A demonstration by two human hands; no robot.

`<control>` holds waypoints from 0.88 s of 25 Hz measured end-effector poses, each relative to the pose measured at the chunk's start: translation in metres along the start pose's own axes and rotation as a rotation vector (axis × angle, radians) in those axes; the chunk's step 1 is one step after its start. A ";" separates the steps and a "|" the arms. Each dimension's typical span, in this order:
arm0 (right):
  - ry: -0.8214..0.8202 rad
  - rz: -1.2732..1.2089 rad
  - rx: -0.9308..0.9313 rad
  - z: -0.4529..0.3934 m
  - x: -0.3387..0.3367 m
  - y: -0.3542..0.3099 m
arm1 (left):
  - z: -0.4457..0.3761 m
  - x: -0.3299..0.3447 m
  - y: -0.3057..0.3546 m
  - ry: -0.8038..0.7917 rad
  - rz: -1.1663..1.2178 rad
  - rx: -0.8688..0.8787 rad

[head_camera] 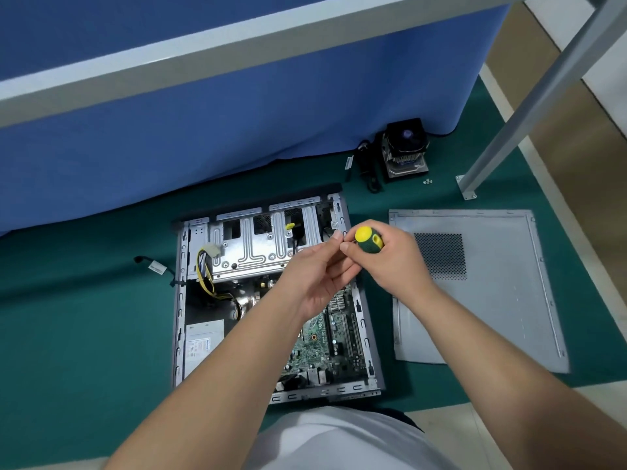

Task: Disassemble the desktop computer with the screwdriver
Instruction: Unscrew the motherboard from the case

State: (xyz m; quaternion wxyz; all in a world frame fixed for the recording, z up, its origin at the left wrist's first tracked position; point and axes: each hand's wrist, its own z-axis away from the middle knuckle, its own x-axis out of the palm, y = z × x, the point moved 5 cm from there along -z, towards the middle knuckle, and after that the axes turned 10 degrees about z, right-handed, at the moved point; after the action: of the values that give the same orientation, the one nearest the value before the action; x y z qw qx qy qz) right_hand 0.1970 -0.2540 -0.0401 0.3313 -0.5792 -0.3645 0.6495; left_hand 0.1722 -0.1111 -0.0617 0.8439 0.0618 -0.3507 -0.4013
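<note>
An open desktop computer case (190, 300) lies flat on the green mat, showing its motherboard (325, 340), metal drive cage (251, 245) and power supply (203, 344). Both hands hover over the case's far right corner. My right hand (390, 262) grips a screwdriver (369, 239) with a yellow and green handle; its shaft is hidden behind my fingers. My left hand (319, 273) has its fingertips pinched together right at the screwdriver, and whether something tiny sits between them I cannot tell.
The removed grey side panel (481, 293) lies right of the case. A CPU cooler fan (405, 147) with black cables and loose screws (428, 180) sits at the back by the blue partition (237, 113). A metal table leg (475, 178) stands at far right.
</note>
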 end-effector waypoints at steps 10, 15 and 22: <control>0.165 0.146 -0.048 -0.042 -0.018 0.036 | -0.038 0.021 0.023 0.059 -0.463 0.263; 0.128 0.255 0.309 -0.109 -0.040 0.102 | -0.070 0.025 0.081 0.078 -1.530 0.811; 0.005 0.501 0.589 -0.193 -0.022 0.173 | -0.118 -0.008 0.089 0.234 -1.957 0.601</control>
State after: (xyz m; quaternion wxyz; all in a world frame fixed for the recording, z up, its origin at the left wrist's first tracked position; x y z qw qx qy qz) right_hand 0.3903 -0.3445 -0.1888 0.3154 -0.5319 -0.0088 0.7858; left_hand 0.3009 -0.0666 -0.1195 0.1263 0.5675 -0.1482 -0.8000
